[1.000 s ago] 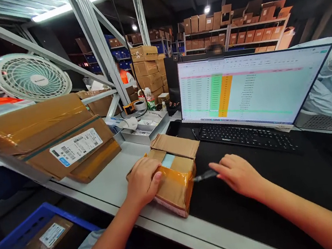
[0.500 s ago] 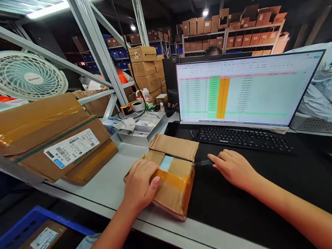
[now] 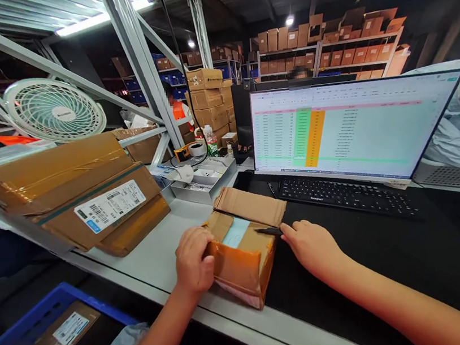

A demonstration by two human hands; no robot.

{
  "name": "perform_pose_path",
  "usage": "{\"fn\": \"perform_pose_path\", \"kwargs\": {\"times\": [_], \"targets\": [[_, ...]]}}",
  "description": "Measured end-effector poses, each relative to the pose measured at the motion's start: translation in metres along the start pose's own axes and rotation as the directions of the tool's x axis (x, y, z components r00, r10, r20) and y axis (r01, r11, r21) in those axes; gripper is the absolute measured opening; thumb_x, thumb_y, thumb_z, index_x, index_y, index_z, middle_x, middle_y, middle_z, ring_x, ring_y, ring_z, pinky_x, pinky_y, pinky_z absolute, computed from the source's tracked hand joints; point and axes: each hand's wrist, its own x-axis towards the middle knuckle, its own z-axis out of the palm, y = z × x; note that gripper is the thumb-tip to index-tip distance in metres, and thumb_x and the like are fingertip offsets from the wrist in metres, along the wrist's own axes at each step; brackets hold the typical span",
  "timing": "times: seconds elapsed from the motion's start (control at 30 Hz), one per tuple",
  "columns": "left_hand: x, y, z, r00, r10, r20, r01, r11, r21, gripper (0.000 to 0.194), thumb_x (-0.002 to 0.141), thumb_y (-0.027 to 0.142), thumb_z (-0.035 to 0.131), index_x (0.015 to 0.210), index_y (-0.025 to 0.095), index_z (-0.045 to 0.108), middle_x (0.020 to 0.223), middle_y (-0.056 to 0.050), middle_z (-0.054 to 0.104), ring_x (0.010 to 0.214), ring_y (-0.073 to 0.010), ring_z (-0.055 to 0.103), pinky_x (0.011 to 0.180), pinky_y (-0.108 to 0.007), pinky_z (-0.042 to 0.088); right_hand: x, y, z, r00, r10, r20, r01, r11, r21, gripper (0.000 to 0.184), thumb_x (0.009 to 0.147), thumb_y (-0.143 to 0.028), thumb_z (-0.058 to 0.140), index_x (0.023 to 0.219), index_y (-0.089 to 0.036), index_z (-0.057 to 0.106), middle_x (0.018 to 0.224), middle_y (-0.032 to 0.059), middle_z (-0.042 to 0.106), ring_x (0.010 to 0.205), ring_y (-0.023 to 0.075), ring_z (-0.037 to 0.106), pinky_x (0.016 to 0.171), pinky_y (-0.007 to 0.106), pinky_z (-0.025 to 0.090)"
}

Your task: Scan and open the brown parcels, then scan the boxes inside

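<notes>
Below the front edge of the bench [image 3: 163,244], at the left, there is a blue basket [image 3: 97,305] with parcels. Near this same front edge lies the small carton [image 3: 244,276], where the grey top meets the black mat [image 3: 317,303]. Its near flap [image 3: 234,260], covered with orange tape, stands tilted up, and its far flap [image 3: 254,204] is folded back. The left hand [image 3: 193,260] is curled on the left end of the near flap. The right hand [image 3: 312,244] holds a dark slim tool [image 3: 269,231], perhaps a cutter, between thumb and fingers; its tip reaches over the opening, near a light-blue piece [image 3: 237,233] inside. Whether the tip touches something, I cannot tell.

I judge that the opening of the carton is in hand and rather advanced. The next move calls for a firm left hold on the flap, and for keeping the tip away from the contents. Farther back, toward the rear edge, are the keyboard [image 3: 340,194] and the monitor [image 3: 352,127].
</notes>
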Motion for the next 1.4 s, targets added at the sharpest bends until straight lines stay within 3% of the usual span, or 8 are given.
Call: {"fn": "perform_pose_path", "kwargs": {"times": [0.3, 0.57, 0.8, 0.83, 0.93, 1.03, 1.17, 1.4], "targets": [[-0.027, -0.001, 0.004, 0.965, -0.052, -0.259, 0.038, 0.997, -0.06, 0.069, 0.095, 0.074, 0.006, 0.079, 0.025, 0.051, 0.071, -0.008, 0.056, 0.073, -0.026, 0.055, 0.082, -0.052, 0.051, -0.006, 0.0, -0.005, 0.999, 0.016, 0.049, -0.016, 1.0, 0.001, 0.024, 0.105, -0.026, 0.047, 0.119, -0.019, 0.066, 0.089, 0.009, 0.07, 0.081, 0.0233, 0.068, 0.06, 0.031, 0.041], [0.032, -0.015, -0.021, 0.976, -0.048, 0.213, 0.099, 0.967, -0.236, 0.065, 0.099, 0.064, 0.006, 0.059, 0.024, 0.039, 0.058, -0.006, 0.053, 0.062, -0.0212, 0.052, 0.068, -0.041, 0.05, -0.014, 0.034, -0.065, 0.979, -0.179, 0.095, 0.118, 0.885, 0.451, 0.031, 0.106, -0.037, 0.044, 0.104, -0.026, 0.073, 0.098, 0.0042, 0.075, 0.092, 0.0237, 0.071, 0.076, 0.032, 0.053], [0.057, -0.01, -0.041, 0.868, -0.037, 0.495, 0.145, 0.973, -0.182, 0.029, 0.081, 0.035, 0.054, 0.057, 0.02, 0.045, 0.117, -0.011, 0.066, 0.113, -0.028, 0.059, 0.098, -0.045, 0.05, -0.027, 0.1, -0.086, 0.989, 0.127, -0.073, -0.059, 0.8, 0.597, 0.052, 0.101, -0.062, 0.042, 0.116, -0.025, 0.075, 0.078, 0.004, 0.072, 0.072, 0.0234, 0.067, 0.065, 0.034, 0.054], [0.049, -0.004, -0.042, 0.846, -0.121, 0.519, 0.187, 0.979, -0.076, 0.011, 0.073, 0.029, 0.059, 0.068, 0.021, 0.056, 0.135, -0.013, 0.058, 0.126, -0.0318, 0.054, 0.104, -0.048, 0.047, -0.02, 0.101, -0.078, 0.987, 0.142, -0.075, -0.073, 0.814, 0.576, 0.053, 0.101, -0.062, 0.041, 0.117, -0.025, 0.075, 0.081, 0.005, 0.073, 0.074, 0.0246, 0.068, 0.068, 0.036, 0.055], [0.027, 0.008, -0.048, 0.723, -0.52, 0.454, 0.398, 0.851, 0.342, 0.059, 0.062, 0.025, 0.066, 0.12, 0.016, 0.058, 0.154, -0.027, 0.037, 0.134, -0.0424, 0.049, 0.102, -0.058, 0.047, 0.006, 0.089, -0.055, 0.996, 0.073, -0.044, -0.038, 0.841, 0.54, 0.054, 0.102, -0.058, 0.038, 0.125, -0.024, 0.073, 0.108, 0.0083, 0.076, 0.091, 0.0286, 0.072, 0.084, 0.045, 0.057], [0.02, 0.009, -0.06, 0.579, -0.682, 0.448, 0.512, 0.731, 0.451, 0.056, 0.067, 0.031, 0.063, 0.118, 0.011, 0.061, 0.126, -0.027, 0.062, 0.1, -0.0386, 0.069, 0.079, -0.047, 0.056, 0.032, 0.07, -0.044, 0.998, -0.054, -0.037, 0.066, 0.845, 0.53, 0.05, 0.104, -0.052, 0.038, 0.13, -0.024, 0.07, 0.124, 0.008, 0.072, 0.104, 0.0296, 0.071, 0.091, 0.047, 0.056], [0.04, -0.003, -0.077, 0.536, -0.582, 0.612, 0.504, 0.802, 0.322, 0.042, 0.067, 0.018, 0.055, 0.103, 0.02, 0.074, 0.082, -0.004, 0.076, 0.07, -0.024, 0.071, 0.058, -0.028, 0.051, 0.063, 0.062, -0.041, 0.982, -0.151, -0.115, 0.189, 0.824, 0.534, 0.048, 0.105, -0.048, 0.036, 0.133, -0.024, 0.068, 0.119, 0.0084, 0.074, 0.096, 0.0263, 0.071, 0.089, 0.045, 0.056], [0.063, -0.003, -0.067, 0.588, -0.195, 0.785, 0.239, 0.969, 0.062, 0.017, 0.088, 0.027, 0.064, 0.097, 0.026, 0.078, 0.093, 0.0, 0.079, 0.082, -0.0174, 0.074, 0.072, -0.022, 0.053, 0.068, 0.047, -0.022, 0.883, -0.445, -0.151, 0.455, 0.73, 0.509, 0.041, 0.107, -0.04, 0.04, 0.134, -0.025, 0.067, 0.11, 0.0074, 0.075, 0.1, 0.0208, 0.069, 0.087, 0.035, 0.054]]}}
